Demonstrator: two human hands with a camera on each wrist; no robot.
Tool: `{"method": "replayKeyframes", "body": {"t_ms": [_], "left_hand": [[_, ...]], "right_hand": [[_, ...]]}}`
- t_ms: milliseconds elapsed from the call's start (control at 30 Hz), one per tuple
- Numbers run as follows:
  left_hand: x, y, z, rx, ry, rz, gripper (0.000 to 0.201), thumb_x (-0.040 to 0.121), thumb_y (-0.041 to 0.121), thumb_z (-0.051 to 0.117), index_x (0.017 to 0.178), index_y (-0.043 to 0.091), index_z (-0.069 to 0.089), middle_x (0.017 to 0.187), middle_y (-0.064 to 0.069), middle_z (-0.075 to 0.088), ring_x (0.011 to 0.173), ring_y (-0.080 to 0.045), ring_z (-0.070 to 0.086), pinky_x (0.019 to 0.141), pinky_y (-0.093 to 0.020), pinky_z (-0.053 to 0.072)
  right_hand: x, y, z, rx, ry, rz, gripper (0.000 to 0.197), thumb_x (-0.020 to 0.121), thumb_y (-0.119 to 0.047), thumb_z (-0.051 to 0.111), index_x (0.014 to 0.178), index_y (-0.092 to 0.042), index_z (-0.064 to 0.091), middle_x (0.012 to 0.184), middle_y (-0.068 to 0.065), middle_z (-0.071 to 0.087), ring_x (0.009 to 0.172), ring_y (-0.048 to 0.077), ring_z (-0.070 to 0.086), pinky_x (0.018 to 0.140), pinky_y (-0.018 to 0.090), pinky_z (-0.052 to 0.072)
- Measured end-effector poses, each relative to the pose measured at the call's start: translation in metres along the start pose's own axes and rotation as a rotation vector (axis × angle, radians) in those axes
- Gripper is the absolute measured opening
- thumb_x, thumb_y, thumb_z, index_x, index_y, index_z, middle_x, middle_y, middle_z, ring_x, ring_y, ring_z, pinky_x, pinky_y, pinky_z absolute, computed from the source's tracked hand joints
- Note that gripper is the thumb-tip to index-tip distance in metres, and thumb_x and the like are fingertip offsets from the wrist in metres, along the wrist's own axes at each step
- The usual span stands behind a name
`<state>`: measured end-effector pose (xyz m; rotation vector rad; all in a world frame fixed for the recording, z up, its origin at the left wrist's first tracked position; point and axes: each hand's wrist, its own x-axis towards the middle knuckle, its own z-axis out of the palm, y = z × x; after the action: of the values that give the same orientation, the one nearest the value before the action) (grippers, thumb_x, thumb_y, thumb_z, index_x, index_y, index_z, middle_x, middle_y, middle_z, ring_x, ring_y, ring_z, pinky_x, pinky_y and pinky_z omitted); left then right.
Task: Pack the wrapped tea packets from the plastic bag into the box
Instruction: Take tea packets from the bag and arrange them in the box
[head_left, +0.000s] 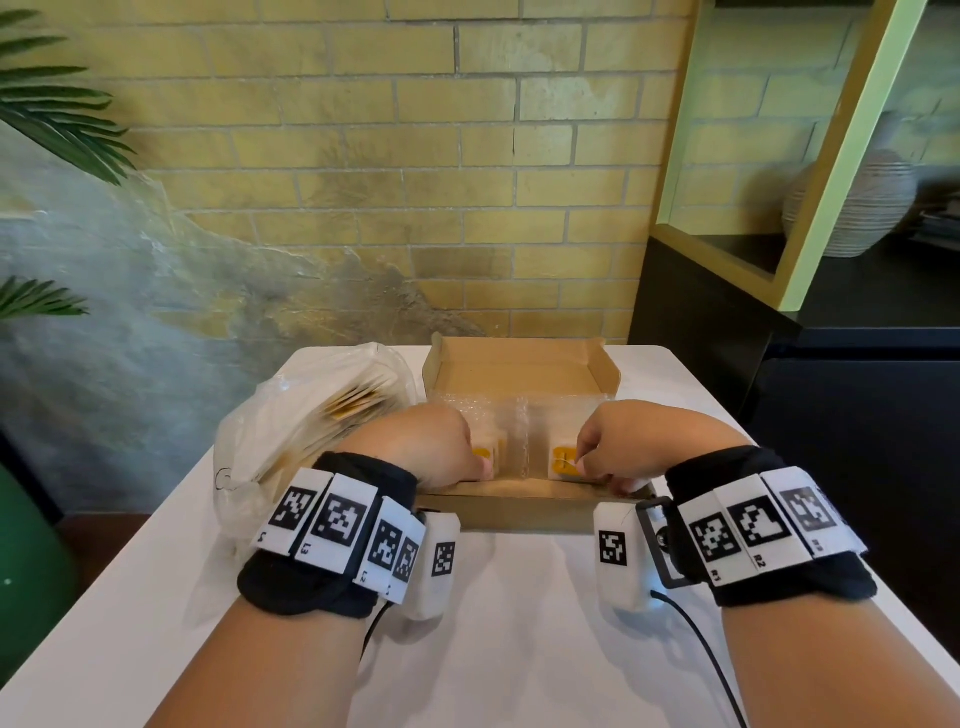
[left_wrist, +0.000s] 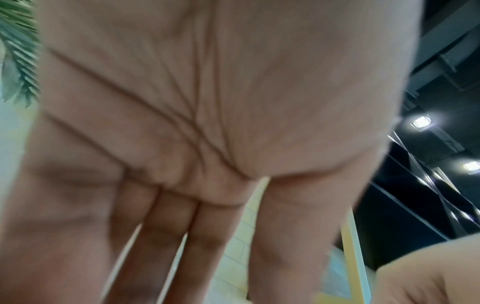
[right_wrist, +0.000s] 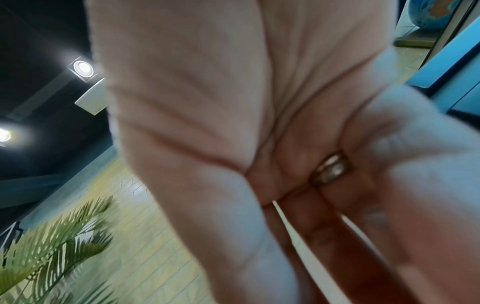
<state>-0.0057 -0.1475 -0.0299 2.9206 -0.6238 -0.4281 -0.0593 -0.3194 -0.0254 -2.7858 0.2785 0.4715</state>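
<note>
An open cardboard box (head_left: 519, 364) lined with bubble wrap (head_left: 550, 410) stands at the middle of the white table (head_left: 519, 613). Two wrapped tea packets with orange labels lie at its near end. My left hand (head_left: 457, 452) reaches down onto the left packet (head_left: 489, 447). My right hand (head_left: 608, 452) touches the right packet (head_left: 562, 462) with its fingertips. In the wrist views both the left hand (left_wrist: 182, 133) and the right hand (right_wrist: 233, 102) show straight fingers; the packets are hidden there. A clear plastic bag (head_left: 280, 431) holding several more packets lies left of the box.
A brick wall rises just behind the table. A dark cabinet with a shelf frame and a ribbed vase (head_left: 862, 202) stands at the right. Palm leaves (head_left: 57, 114) hang at the left. A cable (head_left: 701, 649) trails from my right wrist over the table.
</note>
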Motion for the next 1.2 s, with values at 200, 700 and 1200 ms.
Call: {"method": "replayKeyframes", "body": {"t_ms": [200, 700, 1200], "left_hand": [[0.004, -0.017, -0.013, -0.251, 0.397, -0.096, 0.023, 0.089, 0.01, 0.045, 0.103, 0.011, 0.063, 0.108, -0.008, 0.063, 0.1, -0.024, 0.056, 0.078, -0.028, 0.04], [0.021, -0.055, 0.002, 0.028, 0.033, -0.313, 0.033, 0.096, 0.017, 0.037, 0.122, 0.007, 0.055, 0.131, -0.012, 0.053, 0.111, -0.026, 0.049, 0.097, -0.034, 0.035], [0.003, -0.051, -0.019, -0.101, 0.283, -0.28, 0.03, 0.092, 0.013, 0.047, 0.114, -0.001, 0.062, 0.118, -0.015, 0.062, 0.11, -0.029, 0.058, 0.083, -0.031, 0.045]], "right_hand": [[-0.002, 0.001, -0.009, 0.12, 0.2, -0.179, 0.013, 0.09, -0.017, 0.053, 0.087, -0.022, 0.063, 0.072, -0.011, 0.056, 0.073, 0.008, 0.055, 0.064, 0.018, 0.044], [-0.008, -0.014, -0.013, 0.185, 0.336, -0.363, 0.02, 0.09, -0.014, 0.05, 0.101, -0.022, 0.065, 0.071, -0.012, 0.051, 0.086, 0.015, 0.06, 0.062, 0.015, 0.039], [-0.005, -0.017, -0.01, 0.215, 0.352, -0.369, 0.022, 0.089, -0.013, 0.052, 0.104, -0.021, 0.066, 0.069, -0.013, 0.051, 0.068, 0.002, 0.05, 0.058, 0.014, 0.036]]}}
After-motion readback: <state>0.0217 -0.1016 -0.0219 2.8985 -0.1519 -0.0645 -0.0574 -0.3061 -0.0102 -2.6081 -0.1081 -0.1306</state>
